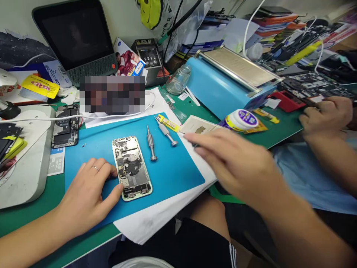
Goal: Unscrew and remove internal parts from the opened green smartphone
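Note:
An opened phone point(132, 167) with its insides showing lies on a blue mat point(173, 175). My left hand point(89, 190) lies flat on the mat beside it, fingers apart, with fingertips and thumb touching the phone's left edge. My right hand point(231, 163) hovers over the mat's right edge, blurred by motion, with its fingers stretched out toward the left. Its fingertips are close to a beige card point(199, 125). Two grey screwdrivers point(151, 143) point(167, 133) lie on the mat just right of the phone.
Another person's hand point(326, 115) rests on the green table mat at the right. A second opened phone point(65, 126), a white cable point(41, 119), a glass jar point(178, 79), a blue machine point(223, 83), a white tape roll point(243, 119) and a dark screen point(78, 37) crowd the bench.

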{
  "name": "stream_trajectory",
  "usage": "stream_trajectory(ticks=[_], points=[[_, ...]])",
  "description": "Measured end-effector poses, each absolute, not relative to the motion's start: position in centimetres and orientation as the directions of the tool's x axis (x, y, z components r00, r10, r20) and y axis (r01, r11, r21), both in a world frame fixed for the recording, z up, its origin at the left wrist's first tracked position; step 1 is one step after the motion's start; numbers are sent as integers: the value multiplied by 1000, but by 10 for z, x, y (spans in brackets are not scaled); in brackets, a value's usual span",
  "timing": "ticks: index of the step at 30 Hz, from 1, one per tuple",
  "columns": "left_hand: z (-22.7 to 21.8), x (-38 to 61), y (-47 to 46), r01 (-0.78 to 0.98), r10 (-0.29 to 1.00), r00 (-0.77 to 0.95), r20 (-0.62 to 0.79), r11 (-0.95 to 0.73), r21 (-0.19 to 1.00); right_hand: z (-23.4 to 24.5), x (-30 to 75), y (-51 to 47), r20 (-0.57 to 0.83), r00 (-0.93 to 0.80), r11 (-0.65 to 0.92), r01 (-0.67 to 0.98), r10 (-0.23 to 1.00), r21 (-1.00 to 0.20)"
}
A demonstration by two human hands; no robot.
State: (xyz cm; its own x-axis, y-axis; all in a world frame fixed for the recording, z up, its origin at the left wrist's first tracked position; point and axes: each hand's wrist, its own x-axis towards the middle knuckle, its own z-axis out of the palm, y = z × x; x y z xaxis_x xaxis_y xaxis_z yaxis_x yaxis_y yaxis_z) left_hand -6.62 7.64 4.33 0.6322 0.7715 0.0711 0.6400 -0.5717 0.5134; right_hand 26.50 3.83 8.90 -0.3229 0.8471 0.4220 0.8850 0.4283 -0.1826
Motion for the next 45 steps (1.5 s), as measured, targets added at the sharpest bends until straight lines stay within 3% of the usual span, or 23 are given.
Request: stream_trajectory(ticks=[3,6,14,20,31,34,40,42,45], points=[[43,-66,78,634,762,643,81,-589,501,56,266,17,353,-281,395,865,892,-310],[43,-66,79,634,757,648,91,-601,487,38,268,11,313,-247,352,870,917,-345],[44,-66,81,638,764,639,91,-592,493,31,269,13,267,-239,318,896,934,-309],[45,-66,78,635,777,622,98,-574,518,31,266,10,321,-244,351,874,915,-337],[46,-65,76,637,783,617,83,-558,532,25,263,12,345,-259,332,928,902,-172],[46,-65,76,637,784,615,83,-556,534,29,262,9,363,-235,334,911,902,-241],[48,-67,72,588,743,651,153,-621,518,42,236,10,372,-275,443,738,886,-509],[49,-68,70,562,719,669,191,-656,503,47,221,16,392,-339,510,685,855,-520],[49,-70,68,532,688,677,261,-702,473,52,198,27,428,-437,605,663,791,-441]])
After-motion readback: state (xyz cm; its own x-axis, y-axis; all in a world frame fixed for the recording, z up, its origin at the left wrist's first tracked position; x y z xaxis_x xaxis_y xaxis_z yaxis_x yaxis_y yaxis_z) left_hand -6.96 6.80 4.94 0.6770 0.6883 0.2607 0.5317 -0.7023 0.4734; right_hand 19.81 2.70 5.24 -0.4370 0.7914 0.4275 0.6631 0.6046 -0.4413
